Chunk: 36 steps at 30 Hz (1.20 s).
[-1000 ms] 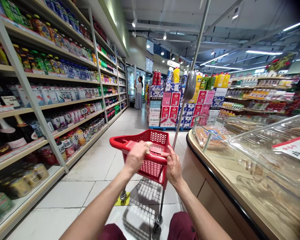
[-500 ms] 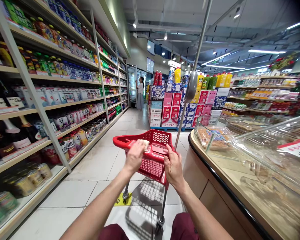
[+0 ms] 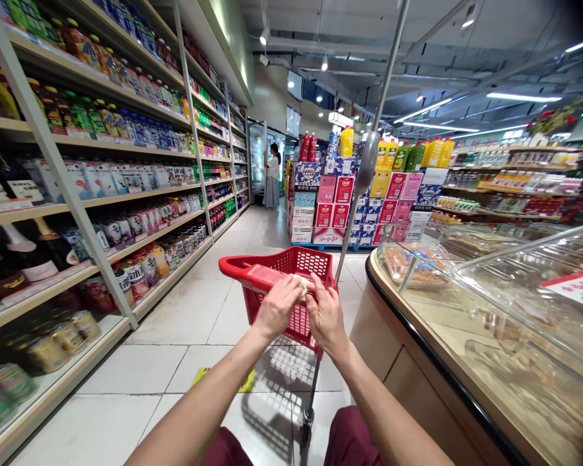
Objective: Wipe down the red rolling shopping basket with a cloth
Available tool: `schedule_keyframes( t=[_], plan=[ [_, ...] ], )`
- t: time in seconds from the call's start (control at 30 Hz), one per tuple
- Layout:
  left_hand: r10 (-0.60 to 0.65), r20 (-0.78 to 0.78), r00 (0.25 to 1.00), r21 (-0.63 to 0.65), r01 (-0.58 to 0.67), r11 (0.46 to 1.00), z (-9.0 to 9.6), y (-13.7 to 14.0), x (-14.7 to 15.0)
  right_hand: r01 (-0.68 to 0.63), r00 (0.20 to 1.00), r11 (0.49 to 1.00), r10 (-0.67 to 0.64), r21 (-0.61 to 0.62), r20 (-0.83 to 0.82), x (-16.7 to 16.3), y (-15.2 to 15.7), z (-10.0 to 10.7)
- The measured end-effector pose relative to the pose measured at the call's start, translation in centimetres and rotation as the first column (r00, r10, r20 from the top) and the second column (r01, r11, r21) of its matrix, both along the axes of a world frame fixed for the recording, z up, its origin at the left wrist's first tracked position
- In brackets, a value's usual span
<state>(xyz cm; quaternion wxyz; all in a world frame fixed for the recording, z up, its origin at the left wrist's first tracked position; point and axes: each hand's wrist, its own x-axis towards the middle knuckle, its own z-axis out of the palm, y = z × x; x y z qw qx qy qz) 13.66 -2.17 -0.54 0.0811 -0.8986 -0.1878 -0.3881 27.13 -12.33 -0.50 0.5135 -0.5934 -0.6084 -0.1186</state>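
Note:
A red shopping basket cart [image 3: 252,292] with a perforated body stands in front of my knees, its handle bar [image 3: 267,274] towards me. My left hand [image 3: 276,305] is closed on a crumpled off-white cloth [image 3: 303,286], pressed against the handle near its right end. My right hand [image 3: 326,317] curls at the right end of the handle, its fingertips close beside the cloth. Whether those fingertips also touch the cloth, I cannot tell.
Drink shelves [image 3: 140,188] line the left side. A glass-topped wooden counter [image 3: 403,323] stands close on the right. A metal pole [image 3: 369,155] rises beyond the cart, before stacked drink cartons [image 3: 340,210]. A person [image 3: 272,175] stands by a fridge further back.
My left hand has slid the cloth rightward along the handle, uncovering the handle's middle. My right hand has shifted slightly left, and the two hands are now close together.

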Motion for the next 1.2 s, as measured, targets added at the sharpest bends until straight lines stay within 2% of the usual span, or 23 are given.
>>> schedule_keyframes(
  t=[0.1, 0.17, 0.23, 0.3, 0.37, 0.43, 0.5, 0.57, 0.6, 0.67, 0.73, 0.77, 0.8, 0.87, 0.9, 0.97, 1.07, 1.2],
  plan=[
    [0.215, 0.088, 0.973, -0.057, -0.21, 0.976, 0.6, 1.9, -1.2, -0.002, 1.0, 1.0, 0.002, -0.001, 0.016, -0.4, 0.4, -0.2],
    [0.291, 0.137, 0.947, -0.068, -0.284, 0.957, 0.8, 2.5, -1.6, -0.001, 1.0, 1.0, 0.001, 0.021, 0.003, -0.4, 0.5, -0.5],
    [0.211, 0.117, 0.97, -0.001, -0.213, 0.977, 0.6, 2.0, -1.0, 0.004, 1.0, 0.999, -0.004, 0.049, -0.003, -0.3, 0.6, -0.8],
    [0.067, 0.042, 0.997, 0.09, -0.07, 0.993, 0.4, 1.0, -0.1, 0.002, 1.0, 0.997, -0.002, 0.072, -0.005, -0.2, 0.6, -1.0],
    [0.011, -0.014, 1.0, 0.116, -0.009, 0.993, 0.6, 1.0, 0.1, -0.016, 1.0, 0.997, 0.016, 0.08, -0.009, 0.0, 0.4, -1.1],
    [0.11, 0.044, 0.993, 0.06, -0.112, 0.992, 0.9, 2.0, -0.8, -0.046, 0.999, 0.996, 0.046, 0.074, -0.006, 0.2, 0.2, -1.2],
    [0.282, 0.169, 0.944, -0.042, -0.279, 0.959, 1.1, 3.4, -1.9, -0.057, 0.998, 0.996, 0.057, 0.073, 0.003, 0.2, 0.1, -1.3],
    [0.332, 0.232, 0.915, -0.078, -0.322, 0.943, 1.0, 3.7, -2.2, -0.029, 1.0, 0.996, 0.028, 0.089, 0.008, 0.1, 0.1, -1.4],
    [0.283, 0.219, 0.934, -0.055, -0.278, 0.959, 0.8, 3.2, -1.8, -0.006, 1.0, 0.995, 0.006, 0.101, 0.006, 0.0, 0.2, -1.4],
    [0.101, 0.129, 0.987, 0.026, -0.105, 0.994, 0.4, 1.6, -0.5, 0.022, 1.0, 0.992, -0.022, 0.128, -0.002, 0.0, 0.2, -1.5],
    [-0.059, 0.005, 0.998, 0.072, 0.058, 0.996, 0.4, 0.2, 0.6, 0.011, 1.0, 0.991, -0.01, 0.136, -0.01, 0.0, 0.0, -1.4],
    [-0.088, -0.033, 0.996, 0.064, 0.09, 0.994, 0.6, 0.0, 0.8, -0.004, 1.0, 0.992, 0.006, 0.129, -0.015, 0.1, -0.1, -1.4],
    [-0.067, -0.029, 0.997, 0.037, 0.068, 0.997, 0.9, 0.3, 0.6, -0.021, 1.0, 0.993, 0.023, 0.114, -0.021, 0.1, -0.3, -1.3],
    [0.089, 0.049, 0.995, -0.075, -0.085, 0.994, 1.5, 2.0, -0.7, -0.038, 0.998, 0.997, 0.042, 0.074, -0.052, 0.1, -0.5, -1.0],
    [0.202, 0.1, 0.974, -0.149, -0.186, 0.971, 1.8, 3.1, -1.6, -0.034, 0.996, 0.998, 0.039, 0.058, -0.08, 0.1, -0.6, -0.9],
    [0.326, 0.126, 0.937, -0.253, -0.287, 0.924, 2.1, 5.2, -3.1, -0.016, 0.99, 0.999, 0.022, 0.045, -0.138, 0.0, -0.4, -0.7],
    [0.334, 0.132, 0.933, -0.287, -0.287, 0.914, 1.9, 6.5, -4.1, -0.007, 0.985, 0.998, 0.019, 0.067, -0.174, -0.2, 0.2, -0.8],
    [0.3, 0.182, 0.936, -0.234, -0.255, 0.938, 1.2, 5.1, -3.7, 0.008, 0.982, 0.993, 0.015, 0.118, -0.186, 0.2, 0.2, -1.1]
  ],
)
